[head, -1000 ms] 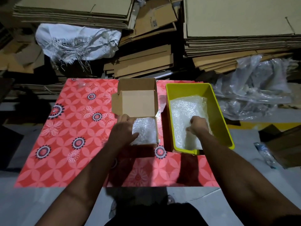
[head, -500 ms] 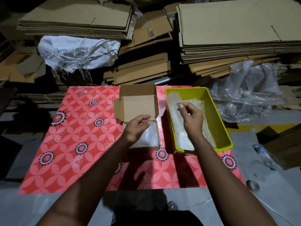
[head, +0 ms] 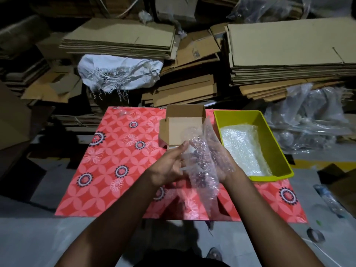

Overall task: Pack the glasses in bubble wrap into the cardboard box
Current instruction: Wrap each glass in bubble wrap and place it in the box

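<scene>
Bubble wrap (head: pixel 202 166) lifted, red floral table (head: pixel 119 151)

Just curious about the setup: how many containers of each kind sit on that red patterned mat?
Cardboard box: 1
Yellow bin: 1
Total: 2

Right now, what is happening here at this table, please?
A person is packing items. Both hands, the left hand and the right hand, hold a sheet of bubble wrap above the red patterned table. A small cardboard box stands open behind the hands. To its right, a yellow bin holds more bubble wrap. Whether glasses are inside the held wrap, I cannot tell.
</scene>
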Tool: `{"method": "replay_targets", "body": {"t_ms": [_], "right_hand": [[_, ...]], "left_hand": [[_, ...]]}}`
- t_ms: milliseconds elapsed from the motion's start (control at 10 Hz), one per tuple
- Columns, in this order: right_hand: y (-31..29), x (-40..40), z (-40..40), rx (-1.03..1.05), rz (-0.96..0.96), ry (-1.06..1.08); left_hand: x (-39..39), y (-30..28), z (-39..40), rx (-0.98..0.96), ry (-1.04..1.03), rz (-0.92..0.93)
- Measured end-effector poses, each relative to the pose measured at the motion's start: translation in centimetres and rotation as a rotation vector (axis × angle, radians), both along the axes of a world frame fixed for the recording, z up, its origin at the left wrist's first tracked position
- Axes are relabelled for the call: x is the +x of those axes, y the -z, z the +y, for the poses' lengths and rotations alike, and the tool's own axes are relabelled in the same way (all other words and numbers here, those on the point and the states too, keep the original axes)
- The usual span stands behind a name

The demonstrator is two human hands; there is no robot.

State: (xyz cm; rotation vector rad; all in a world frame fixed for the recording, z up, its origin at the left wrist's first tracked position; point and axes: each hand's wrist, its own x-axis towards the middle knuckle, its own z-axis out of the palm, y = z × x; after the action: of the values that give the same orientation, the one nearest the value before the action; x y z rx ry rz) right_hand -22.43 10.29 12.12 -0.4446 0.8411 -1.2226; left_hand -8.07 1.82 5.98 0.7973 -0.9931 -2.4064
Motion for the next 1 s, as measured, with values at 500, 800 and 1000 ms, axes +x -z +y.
{"method": "replay_targets", "body": {"t_ms": [500,800,1000], "right_hand": [[3.6,-3.5,0.5,-0.042,-0.158,0.194],[2.0,-3.3,-0.9,-0.076,0.654,0.000],[1.3,-3.0,-0.3,-0.118,0.662,-0.049]], "left_hand": [[4.9,-0.9,-1.6,-0.255,-0.341,-0.125],[6.2,-2.0,-1.4,-0.404,-0.230,-0.194],[5.7,-3.4,-1.3,-0.503,-0.272,-0.233]]}}
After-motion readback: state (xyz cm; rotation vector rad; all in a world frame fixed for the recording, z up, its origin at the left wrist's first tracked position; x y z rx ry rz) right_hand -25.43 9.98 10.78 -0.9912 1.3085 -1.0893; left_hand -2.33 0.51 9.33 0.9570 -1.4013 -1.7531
